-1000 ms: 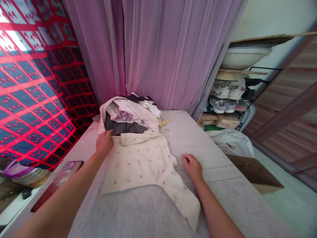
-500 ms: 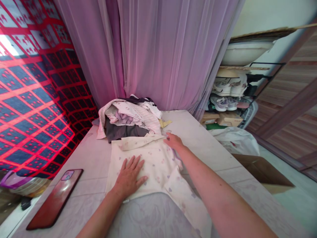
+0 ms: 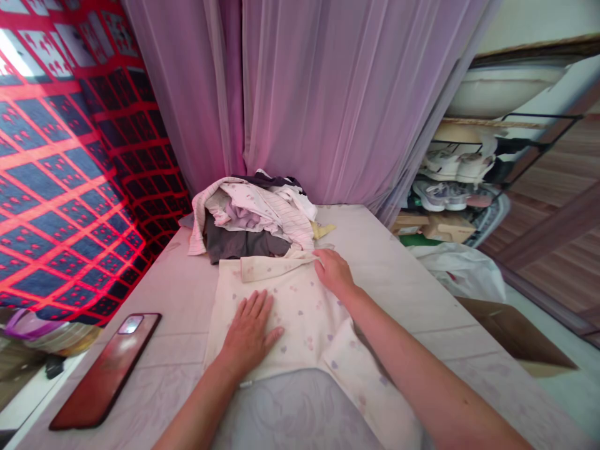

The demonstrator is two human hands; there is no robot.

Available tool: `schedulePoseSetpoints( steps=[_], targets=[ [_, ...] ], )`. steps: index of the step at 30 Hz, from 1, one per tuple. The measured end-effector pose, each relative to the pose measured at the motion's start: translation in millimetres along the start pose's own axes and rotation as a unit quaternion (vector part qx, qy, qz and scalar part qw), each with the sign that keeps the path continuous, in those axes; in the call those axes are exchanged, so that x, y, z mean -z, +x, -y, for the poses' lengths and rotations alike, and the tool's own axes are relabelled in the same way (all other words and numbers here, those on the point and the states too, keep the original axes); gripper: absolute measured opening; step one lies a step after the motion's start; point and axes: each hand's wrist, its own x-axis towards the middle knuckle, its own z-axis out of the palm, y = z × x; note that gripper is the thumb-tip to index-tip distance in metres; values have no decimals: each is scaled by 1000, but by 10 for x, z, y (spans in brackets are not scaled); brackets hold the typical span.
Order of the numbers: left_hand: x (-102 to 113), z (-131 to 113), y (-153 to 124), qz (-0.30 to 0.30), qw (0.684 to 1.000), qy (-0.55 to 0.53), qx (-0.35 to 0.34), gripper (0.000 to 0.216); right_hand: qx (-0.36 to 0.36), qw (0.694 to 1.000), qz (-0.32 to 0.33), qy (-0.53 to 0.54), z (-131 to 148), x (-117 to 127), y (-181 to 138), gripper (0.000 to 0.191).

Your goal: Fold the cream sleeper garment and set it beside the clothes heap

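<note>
A cream garment with small purple hearts (image 3: 290, 306) lies spread on the pale table (image 3: 403, 294). My left hand (image 3: 248, 334) lies flat on its lower left part, fingers stretched out. My right hand (image 3: 334, 272) rests at the garment's upper right corner, fingers curled onto the fabric near the folded-over collar strip. Whether it pinches the cloth I cannot make out. A sleeve trails toward me at the lower right.
A heap of mixed clothes (image 3: 253, 219) sits behind the garment against the purple curtain (image 3: 328, 94). A phone in a red case (image 3: 107, 369) lies at the table's left edge. A shoe rack (image 3: 450, 187), white bag and cardboard box (image 3: 520, 337) stand right of the table.
A second ago my left hand was at the garment's top left and my right hand at its right edge. The left came down flat onto the fabric; the right reached up to the collar corner.
</note>
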Motion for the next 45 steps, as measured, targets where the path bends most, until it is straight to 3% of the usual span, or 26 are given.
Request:
schedulePoseSetpoints(
  steps=[3, 6, 14, 18, 24, 30, 39, 42, 45],
  targets=[
    [61, 125, -12, 17, 996, 21, 80, 67, 101, 990, 101, 7, 39, -69, -262, 49],
    [134, 218, -31, 41, 988, 31, 146, 68, 88, 981, 175, -15, 8, -186, -393, 60],
    [302, 487, -87, 11, 957, 27, 290, 61, 74, 983, 166, -41, -1, -252, -393, 59],
    [437, 634, -99, 19, 954, -3, 298, 48, 64, 984, 159, -46, 6, -279, -398, 58],
    [512, 493, 14, 3, 942, -78, 326, 21, 58, 984, 160, -53, 26, -275, -391, 57],
    [552, 387, 20, -27, 912, -173, 372, 39, 55, 984, 162, -51, 33, -266, -389, 58],
    [568, 505, -46, -26, 942, -32, 334, 53, 57, 985, 158, -50, 37, -265, -388, 58],
    [518, 444, -18, -34, 975, 0, 218, 41, 58, 985, 157, -50, 37, -270, -400, 57],
    [398, 317, -8, 8, 993, -9, 118, 44, 60, 985, 155, -46, 39, -217, -393, 57]
  ],
)
